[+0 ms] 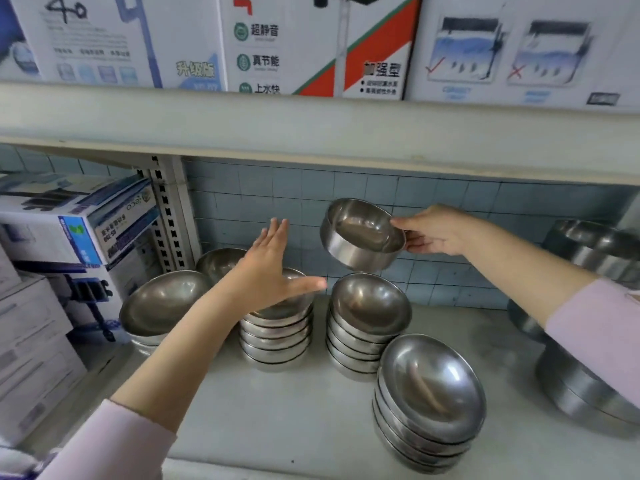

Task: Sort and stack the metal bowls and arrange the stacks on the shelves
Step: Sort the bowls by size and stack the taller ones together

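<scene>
Bowl is in the air, tilted toward the camera, above the middle stack and apart from it. Right hand pinches its rim, thumb on the lip and fingers curled against the outer wall. Left hand is flat over the left stack, fingers straight and pressed together, thumb spread wide; whether it touches the stack cannot be told.

Front stack stands just beside the middle stack, near the shelf edge. Wide bowls sit at far left. Large bowls sit at right, partly behind a pink sleeve.

Shelf is pale grey and scuffed. Wall has small blue-grey tiles. Upper shelf carries printed cartons. Slotted post stands at left, with boxes beyond it.
</scene>
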Demonstrator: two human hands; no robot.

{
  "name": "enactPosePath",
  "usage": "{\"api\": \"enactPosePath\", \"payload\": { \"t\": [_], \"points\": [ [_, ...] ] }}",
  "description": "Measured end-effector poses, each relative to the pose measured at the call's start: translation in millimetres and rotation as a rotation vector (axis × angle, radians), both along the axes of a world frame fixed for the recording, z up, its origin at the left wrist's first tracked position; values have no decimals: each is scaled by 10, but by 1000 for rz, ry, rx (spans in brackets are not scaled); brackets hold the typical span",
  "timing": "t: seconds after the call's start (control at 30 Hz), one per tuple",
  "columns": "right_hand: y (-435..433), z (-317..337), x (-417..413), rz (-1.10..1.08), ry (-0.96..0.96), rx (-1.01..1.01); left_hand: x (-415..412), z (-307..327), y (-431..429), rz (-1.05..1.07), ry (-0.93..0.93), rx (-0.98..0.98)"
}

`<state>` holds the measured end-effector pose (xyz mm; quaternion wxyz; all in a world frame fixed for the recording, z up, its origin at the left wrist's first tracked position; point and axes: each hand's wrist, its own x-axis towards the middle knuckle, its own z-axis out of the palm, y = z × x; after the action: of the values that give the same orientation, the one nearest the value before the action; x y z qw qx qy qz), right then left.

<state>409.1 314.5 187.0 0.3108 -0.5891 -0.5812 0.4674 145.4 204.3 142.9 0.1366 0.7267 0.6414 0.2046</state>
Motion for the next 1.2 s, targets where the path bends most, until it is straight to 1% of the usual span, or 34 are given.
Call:
{"api": "enactPosePath", "payload": {
  "t": [0.2, 0.3, 0.37, 0.5, 0.63, 0.7, 0.8, 0.9, 0.97, 1.0, 1.07, 1.13, 1.2],
  "points": [
    [-587, -52, 551, 15, 116, 0, 893, 54, -221, -122, -376, 117],
    [-857, -59, 1004, -5, 200, 57, 1316, 54, -352, -195, -499, 161],
    [-1071, -43, 1379, 50, 215, 86, 1593, 42, -428, -251, -565, 178],
    [-1473, -134, 2140, 299, 184, 128, 2203, -46, -518, -341, -731, 139],
    [-1635, -338, 2702, 290, 173, 213, 2914, -214, -621, -341, -892, 92],
    [-1673, -416, 2917, 289, 197, 257, 3181, -311, -616, -360, -906, 70],
    [-1708, -574, 3166, 181, 227, 316, 3451, -529, -542, -394, -807, 7],
    [-1674, -828, 3302, 39, 217, 327, 3636, -933, -528, -301, -729, -107],
    [-1622, -1002, 3350, -3, 183, 315, 3732, -1246, -530, -242, -688, -230],
    [-1595, -1077, 3359, -11, 170, 308, 3775, -1357, -535, -216, -703, -269],
    [-1527, -1205, 3380, -24, 168, 293, 3853, -1538, -504, -194, -753, -288],
    [-1474, -1298, 3398, -19, 175, 290, 3920, -1647, -482, -155, -752, -254],
    [-1452, -1375, 3409, -8, 178, 297, 3965, -1682, -490, -112, -789, -217]
  ]
}}
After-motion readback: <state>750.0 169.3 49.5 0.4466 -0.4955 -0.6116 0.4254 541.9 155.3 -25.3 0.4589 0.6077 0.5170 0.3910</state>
